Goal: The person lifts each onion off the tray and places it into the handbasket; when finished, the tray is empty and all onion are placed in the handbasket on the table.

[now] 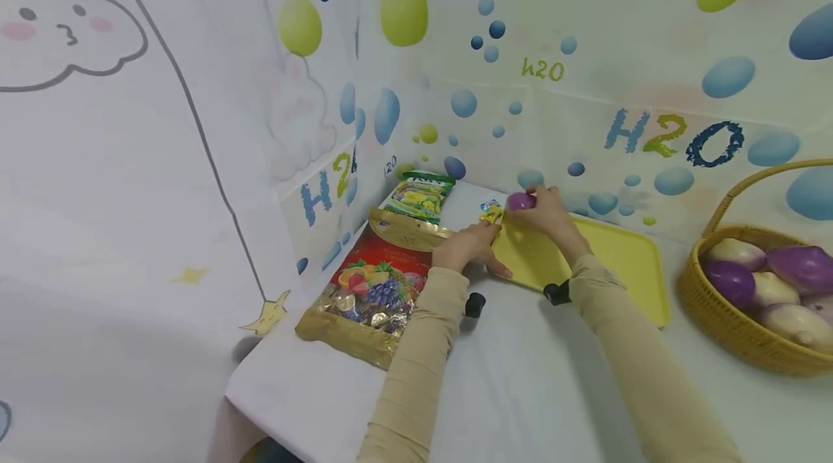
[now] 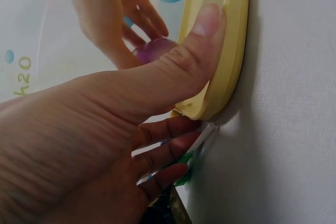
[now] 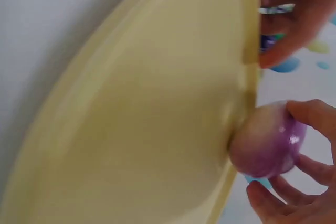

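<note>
A shiny purple-and-white onion sits at the far left part of the yellow tray, against its rim. My right hand holds it, with thumb and fingertips spread around its side. The left hand is at the tray's left end. Its thumb lies along the rim in the left wrist view, while the other fingers extend past the corner, outside the tray. Small yellow and blue wrapped pieces lie just beyond the left fingers, partly covered by them.
A gold-and-red bag of wrapped candy lies left of the left forearm, with a green packet behind it. At the right stands a handled wicker basket holding several purple and white onions. Printed cloth walls enclose the white table's back and left.
</note>
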The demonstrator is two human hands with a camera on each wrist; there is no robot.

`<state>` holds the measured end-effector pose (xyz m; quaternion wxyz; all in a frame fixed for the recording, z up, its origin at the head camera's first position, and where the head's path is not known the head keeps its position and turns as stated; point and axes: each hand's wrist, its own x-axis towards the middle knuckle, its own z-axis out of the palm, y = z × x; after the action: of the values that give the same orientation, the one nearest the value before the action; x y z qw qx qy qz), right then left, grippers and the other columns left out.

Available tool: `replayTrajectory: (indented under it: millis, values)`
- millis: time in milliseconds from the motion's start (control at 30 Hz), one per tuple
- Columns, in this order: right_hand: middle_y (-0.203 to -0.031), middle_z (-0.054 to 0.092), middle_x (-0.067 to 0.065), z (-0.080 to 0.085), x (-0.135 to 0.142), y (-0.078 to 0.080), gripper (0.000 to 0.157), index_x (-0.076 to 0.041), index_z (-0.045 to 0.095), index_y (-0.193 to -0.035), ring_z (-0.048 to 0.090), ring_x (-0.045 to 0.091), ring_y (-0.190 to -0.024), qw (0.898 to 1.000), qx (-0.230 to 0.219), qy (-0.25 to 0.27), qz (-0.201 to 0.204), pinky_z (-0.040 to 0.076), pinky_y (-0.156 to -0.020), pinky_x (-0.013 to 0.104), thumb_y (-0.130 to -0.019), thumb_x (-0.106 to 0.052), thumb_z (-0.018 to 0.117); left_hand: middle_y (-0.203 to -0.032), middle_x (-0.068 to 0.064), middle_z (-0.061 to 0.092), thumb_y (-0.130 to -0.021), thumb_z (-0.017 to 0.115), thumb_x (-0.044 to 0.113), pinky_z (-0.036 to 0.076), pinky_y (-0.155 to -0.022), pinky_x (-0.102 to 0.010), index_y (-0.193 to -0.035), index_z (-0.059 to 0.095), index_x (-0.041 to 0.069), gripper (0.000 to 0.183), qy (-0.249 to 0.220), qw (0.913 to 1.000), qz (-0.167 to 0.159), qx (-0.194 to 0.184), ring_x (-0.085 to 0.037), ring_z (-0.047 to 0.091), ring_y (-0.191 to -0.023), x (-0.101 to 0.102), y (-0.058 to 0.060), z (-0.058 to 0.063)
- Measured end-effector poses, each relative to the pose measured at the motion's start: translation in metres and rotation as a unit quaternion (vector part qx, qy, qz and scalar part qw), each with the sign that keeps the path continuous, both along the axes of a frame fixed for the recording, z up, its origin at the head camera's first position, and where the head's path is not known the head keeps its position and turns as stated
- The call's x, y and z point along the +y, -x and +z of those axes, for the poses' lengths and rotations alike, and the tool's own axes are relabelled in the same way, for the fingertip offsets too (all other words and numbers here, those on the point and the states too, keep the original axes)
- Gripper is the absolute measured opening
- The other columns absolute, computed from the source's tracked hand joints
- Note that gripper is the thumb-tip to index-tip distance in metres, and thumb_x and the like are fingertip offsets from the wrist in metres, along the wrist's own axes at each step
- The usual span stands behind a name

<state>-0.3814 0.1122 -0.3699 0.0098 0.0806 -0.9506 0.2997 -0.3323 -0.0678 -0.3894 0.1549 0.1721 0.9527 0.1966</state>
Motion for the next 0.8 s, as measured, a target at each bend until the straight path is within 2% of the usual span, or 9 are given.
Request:
replayTrajectory:
  millis: [167, 233, 433, 533, 667, 800]
  values:
    - [-0.122, 0.048, 0.025, 0.008, 0.005, -0.003, 0.058, 0.001, 0.046, -0.130, 0.045, 0.038, -0.112, 0.999, 0.018, 0.032, 0.010, 0.042, -0.094, 0.050, -0.085, -0.028, 0.067, -0.155, -0.009, 0.022, -0.067, 0.079, 0.055, 0.025, -0.110, -0.048, -0.150, 0.026, 0.018, 0.105, 0.001, 1.0000, 0.003, -0.004, -0.029, 0.024, -0.140, -0.010, 0.006, 0.008]
    - [-0.122, 0.047, 0.024, 0.006, 0.002, -0.003, 0.057, 0.000, 0.047, -0.130, 0.045, 0.037, -0.112, 0.999, 0.019, 0.037, 0.018, 0.043, -0.094, 0.049, -0.084, -0.028, 0.068, -0.154, -0.009, 0.024, -0.068, 0.078, 0.055, 0.027, -0.110, -0.049, -0.150, 0.026, 0.018, 0.104, 0.004, 0.9999, 0.008, -0.005, -0.030, 0.026, -0.138, -0.014, 0.007, 0.008]
    - [-0.127, 0.046, 0.024, -0.013, -0.003, -0.003, 0.064, -0.005, 0.040, -0.132, 0.047, 0.037, -0.115, 0.998, -0.014, 0.050, 0.030, 0.043, -0.097, 0.048, -0.082, -0.029, 0.073, -0.154, -0.008, 0.024, -0.068, 0.078, 0.054, 0.027, -0.109, -0.049, -0.150, 0.025, 0.020, 0.103, -0.004, 0.9996, 0.007, -0.026, -0.029, 0.026, -0.139, -0.013, 0.001, -0.003]
    - [-0.127, 0.048, 0.025, -0.018, 0.000, -0.005, 0.068, -0.005, 0.037, -0.132, 0.049, 0.038, -0.116, 0.998, -0.013, 0.053, 0.039, 0.043, -0.098, 0.048, -0.081, -0.031, 0.074, -0.153, -0.009, 0.026, -0.068, 0.079, 0.053, 0.028, -0.108, -0.049, -0.150, 0.027, 0.019, 0.103, -0.014, 0.9996, 0.002, -0.023, -0.030, 0.028, -0.138, -0.008, -0.002, -0.007]
    - [-0.126, 0.048, 0.022, -0.006, 0.010, -0.013, 0.070, -0.004, 0.037, -0.132, 0.050, 0.036, -0.113, 0.997, 0.017, 0.064, 0.037, 0.046, -0.094, 0.047, -0.080, -0.031, 0.074, -0.152, -0.009, 0.027, -0.067, 0.079, 0.055, 0.029, -0.108, -0.050, -0.149, 0.028, 0.020, 0.102, -0.023, 0.9996, -0.003, -0.017, -0.030, 0.029, -0.137, -0.001, -0.003, -0.007]
    - [-0.128, 0.048, 0.016, 0.020, 0.028, -0.031, 0.073, -0.007, 0.039, -0.135, 0.050, 0.031, -0.113, 0.995, 0.045, 0.089, 0.021, 0.048, -0.090, 0.045, -0.079, -0.035, 0.075, -0.153, -0.008, 0.026, -0.067, 0.079, 0.055, 0.029, -0.108, -0.050, -0.149, 0.028, 0.020, 0.103, -0.024, 0.9997, -0.006, -0.007, -0.030, 0.028, -0.138, -0.001, 0.000, -0.002]
